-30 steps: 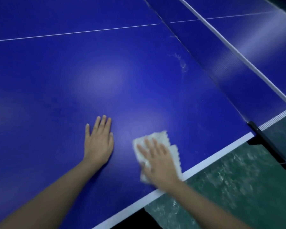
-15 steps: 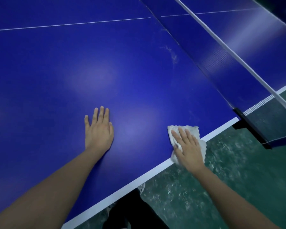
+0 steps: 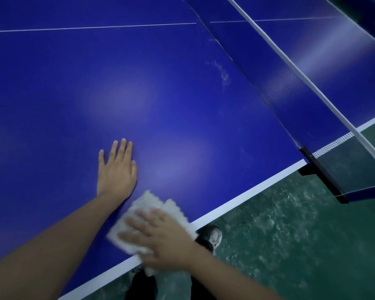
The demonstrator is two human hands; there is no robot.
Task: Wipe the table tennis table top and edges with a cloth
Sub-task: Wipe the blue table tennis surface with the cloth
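The net (image 3: 290, 89) crosses the table (image 3: 74, 94) at two o'clock, with its black clamp (image 3: 320, 172) on the edge at three and a pale smudge (image 3: 223, 76) beside it. Green floor (image 3: 290, 230) and a shoe (image 3: 214, 234) show at five. The blurred right hand (image 3: 160, 239) covers much of the white cloth (image 3: 147, 203) at six, flat fingers pressing it onto the table's edge. The left hand (image 3: 117, 172) rests flat, fingers straight, at the cloth's eleven.

The blue table tennis surface (image 3: 95, 94) carries a white border line (image 3: 247, 192) along its near edge and a net (image 3: 290, 87) across it at the right, with whitish smudges (image 3: 223, 76) close to the net. A white cloth (image 3: 152, 205) lies at that near edge, overlapping the border line under the right hand (image 3: 160, 241), and the left hand (image 3: 117, 172) rests flat on the blue just beside it.
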